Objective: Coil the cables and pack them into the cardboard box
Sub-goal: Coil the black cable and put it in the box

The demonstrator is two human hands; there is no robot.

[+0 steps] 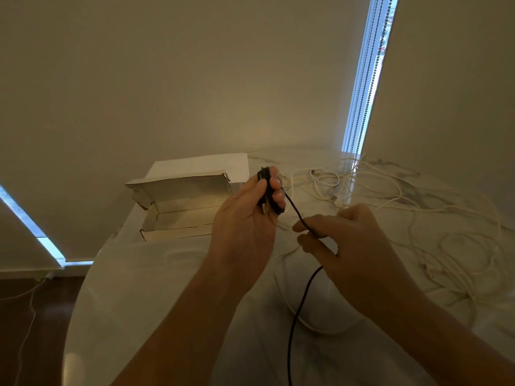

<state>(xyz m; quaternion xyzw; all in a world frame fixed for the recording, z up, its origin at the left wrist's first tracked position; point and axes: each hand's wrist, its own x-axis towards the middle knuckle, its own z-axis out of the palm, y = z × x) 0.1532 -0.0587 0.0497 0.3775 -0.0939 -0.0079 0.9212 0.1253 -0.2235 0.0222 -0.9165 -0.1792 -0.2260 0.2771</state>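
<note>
My left hand (246, 218) holds a small bundle of coiled black cable (268, 190) between thumb and fingers, above the white marble table (156, 288). From the bundle the black cable runs down to my right hand (345, 240), which pinches it, then trails off the table's near edge. An open cardboard box (178, 210) with its lid flipped back lies just left of my left hand; nothing shows inside it. Several loose white cables (390, 218) lie tangled to the right.
The table sits in a wall corner. A white flat box or sheet (200, 164) lies behind the cardboard box. A bead-chain blind cord (365, 93) hangs at a window gap, back right. Dark floor with a thin white cord (28, 324) is at the left.
</note>
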